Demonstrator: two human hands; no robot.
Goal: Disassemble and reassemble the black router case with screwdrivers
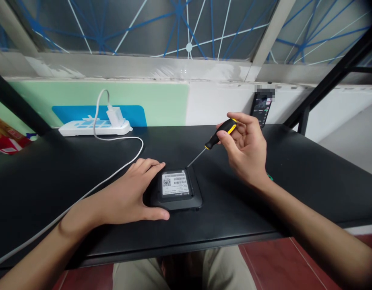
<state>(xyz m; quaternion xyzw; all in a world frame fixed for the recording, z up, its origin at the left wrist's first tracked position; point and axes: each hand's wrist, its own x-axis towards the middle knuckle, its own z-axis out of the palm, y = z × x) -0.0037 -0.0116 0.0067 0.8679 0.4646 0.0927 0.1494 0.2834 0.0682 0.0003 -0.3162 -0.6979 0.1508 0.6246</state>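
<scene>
A flat, black, square electronic device [197,197] lies on the black table, with a white label carrying a QR code and barcodes facing up. My left hand [130,193] grips its left side, the fingers along the far edge and the thumb at the near edge. In my right hand [248,151] is a screwdriver [215,139] with a black and yellow handle, held by the fingers and thumb. Its thin shaft slants down to the left, and the tip meets the device near its far right corner. Whether a screw sits under the tip is too small to tell.
A white power strip [94,128] with a plugged-in charger [115,117] stands at the back left. Its white cable [125,164] runs along the left. A phone [261,108] leans on the back wall. A red package [9,137] is far left. A small green thing [269,177] shows behind my right wrist.
</scene>
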